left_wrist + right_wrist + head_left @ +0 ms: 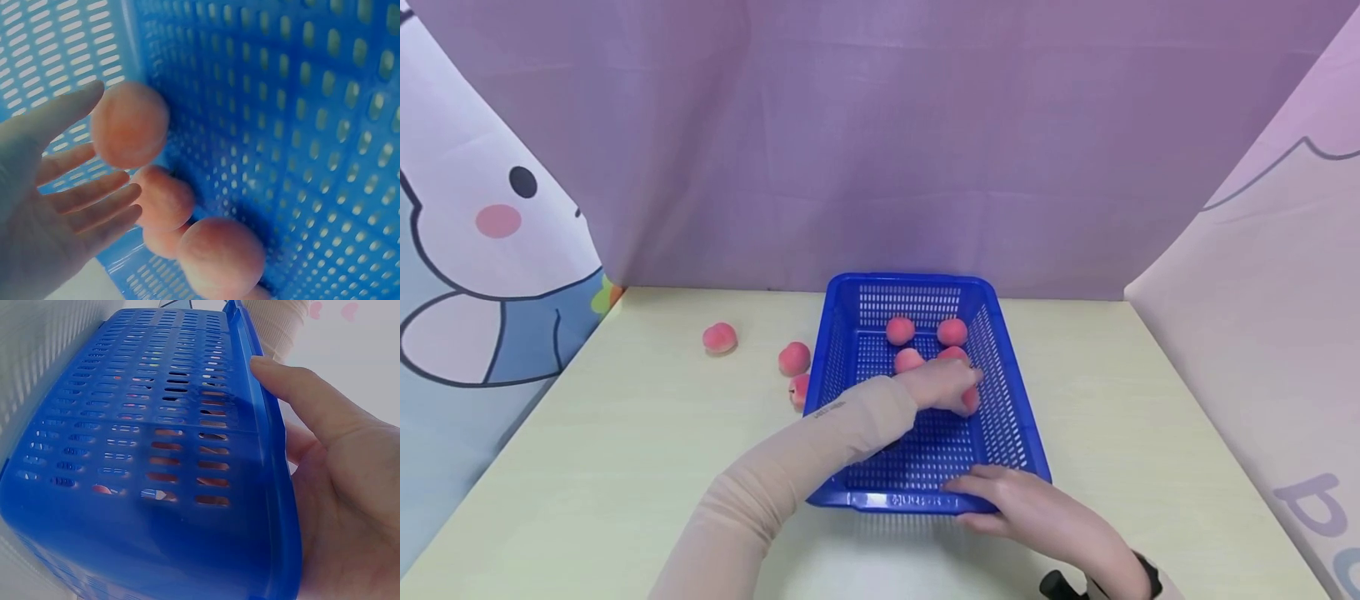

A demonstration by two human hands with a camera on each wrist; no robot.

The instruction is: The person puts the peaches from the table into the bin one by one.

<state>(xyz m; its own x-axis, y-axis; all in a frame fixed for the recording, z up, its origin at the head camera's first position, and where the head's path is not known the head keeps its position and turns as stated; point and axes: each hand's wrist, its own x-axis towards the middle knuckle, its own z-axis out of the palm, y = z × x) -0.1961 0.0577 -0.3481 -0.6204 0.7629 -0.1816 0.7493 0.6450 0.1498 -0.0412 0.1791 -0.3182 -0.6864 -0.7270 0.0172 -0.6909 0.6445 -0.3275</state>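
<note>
A blue plastic basket (pixel 865 500) with slotted sides stands on the table, tilted up at its near end. My right hand (pixel 1030 508) grips its near rim at the right corner; in the right wrist view the thumb (pixel 294 381) lies along the outer side of that rim. Inside the basket, my left hand (pixel 943 383) reaches to the right wall. Its fingers (pixel 94 203) are nearly straight, and the thumb tip comes right to the edge of a peach (pixel 130 125) by the wall. Several more peaches lie further in, among them one peach (pixel 900 331) and another (pixel 952 332).
Left of the basket on the pale table (pixel 625 467) lie a peach (pixel 720 337), a second peach (pixel 794 358) and a third, partly hidden peach (pixel 799 390). A purple cloth wall (pixel 925 150) rises behind, with printed panels at both sides.
</note>
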